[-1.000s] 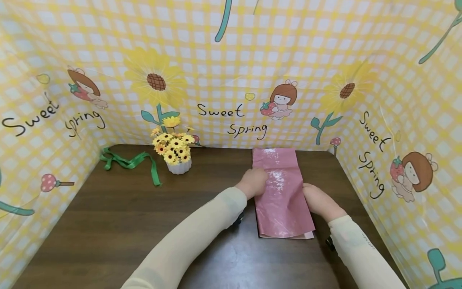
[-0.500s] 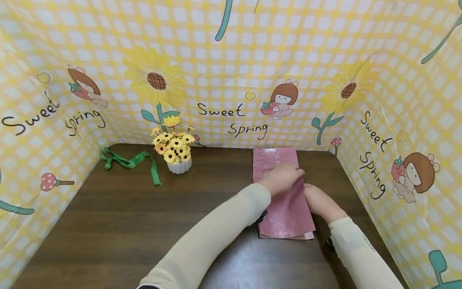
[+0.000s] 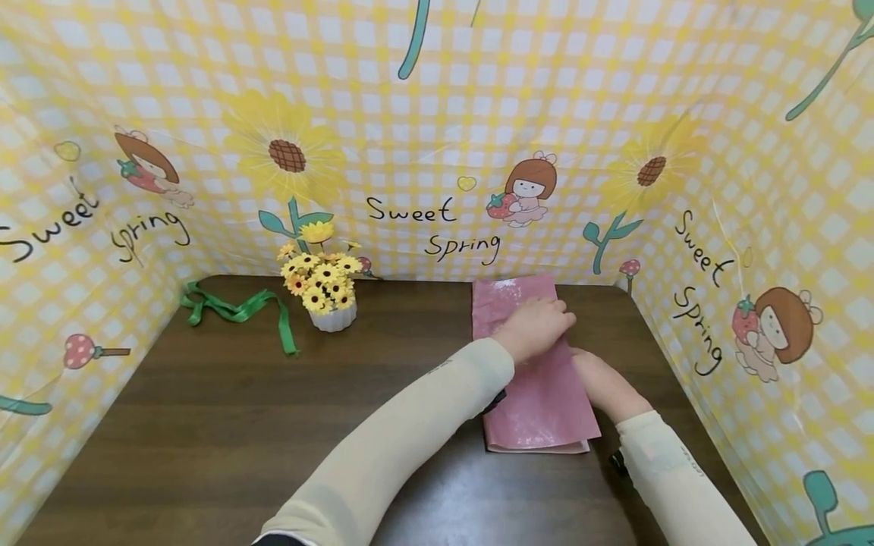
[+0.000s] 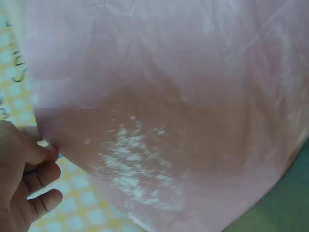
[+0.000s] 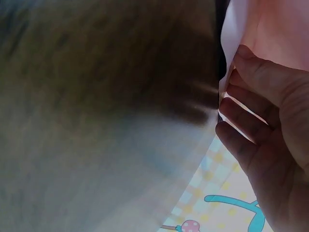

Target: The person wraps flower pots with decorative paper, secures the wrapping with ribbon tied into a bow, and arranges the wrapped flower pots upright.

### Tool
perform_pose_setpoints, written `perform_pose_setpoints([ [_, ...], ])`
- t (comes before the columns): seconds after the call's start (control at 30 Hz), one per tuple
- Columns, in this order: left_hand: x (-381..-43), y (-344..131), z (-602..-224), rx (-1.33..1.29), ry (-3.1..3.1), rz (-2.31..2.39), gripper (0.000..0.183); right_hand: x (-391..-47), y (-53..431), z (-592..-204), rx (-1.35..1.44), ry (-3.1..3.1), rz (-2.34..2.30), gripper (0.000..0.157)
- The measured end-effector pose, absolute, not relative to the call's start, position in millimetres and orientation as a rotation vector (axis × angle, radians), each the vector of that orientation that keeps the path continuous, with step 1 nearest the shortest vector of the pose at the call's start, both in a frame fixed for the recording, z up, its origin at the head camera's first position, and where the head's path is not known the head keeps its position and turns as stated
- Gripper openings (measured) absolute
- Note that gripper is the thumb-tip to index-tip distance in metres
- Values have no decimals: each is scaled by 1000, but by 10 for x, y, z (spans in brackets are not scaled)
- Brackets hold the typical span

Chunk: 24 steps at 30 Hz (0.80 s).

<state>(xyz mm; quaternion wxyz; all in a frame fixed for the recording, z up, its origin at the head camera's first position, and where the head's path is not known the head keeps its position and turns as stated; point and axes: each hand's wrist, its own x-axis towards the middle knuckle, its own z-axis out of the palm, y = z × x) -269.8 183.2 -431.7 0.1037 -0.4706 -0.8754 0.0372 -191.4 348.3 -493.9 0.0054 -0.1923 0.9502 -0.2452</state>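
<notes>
A glossy pink sheet of wrapping paper point(image 3: 539, 413), folded over into a long strip, lies on the right part of the table. My left hand point(image 3: 536, 327) reaches across it to its right edge. In the left wrist view, the left thumb and forefinger pinch the paper's edge, the other fingers loosely bent. My right hand point(image 3: 604, 383) is at the same side, a little nearer, its fingertips hidden from the head camera. The right wrist view shows that hand point(image 5: 270, 111) with thumb and forefinger pinching a pale pink edge of the paper point(image 5: 280, 34).
A white pot of yellow artificial flowers point(image 3: 333, 317) stands at the back left. Left of it lies a loose green ribbon point(image 3: 239, 309). Yellow checked cloth point(image 3: 410, 136) with printed figures walls the dark wooden table point(image 3: 273, 425) at the back and both sides.
My left hand has gone from the paper's left side across to its right edge and now pinches it. The right hand stays at that edge. The view has shifted slightly.
</notes>
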Motion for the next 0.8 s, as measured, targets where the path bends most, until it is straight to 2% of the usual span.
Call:
perform_pose_setpoints([
  [0.2, -2680, 1725, -4018, -1287, -2610, 102, 21, -1902, 3459, -4879, -490, 2919, -885, 21],
  [0.33, -2629, 1615, -3885, -1161, -2709, -13, 21, -1904, 3433, -4860, -521, 2925, -769, 22],
  [0.5, -2536, 1401, -3769, -958, -2846, -253, 23, -1935, 3408, -4894, -774, 3035, -421, 17],
  [0.57, -2518, 1301, -3733, -882, -2893, -354, 22, -1946, 3407, -4915, -878, 3072, -327, 21],
  [0.8, -2535, 921, -3611, -681, -3023, -527, 15, -1947, 3416, -4929, -895, 3034, -418, 13],
])
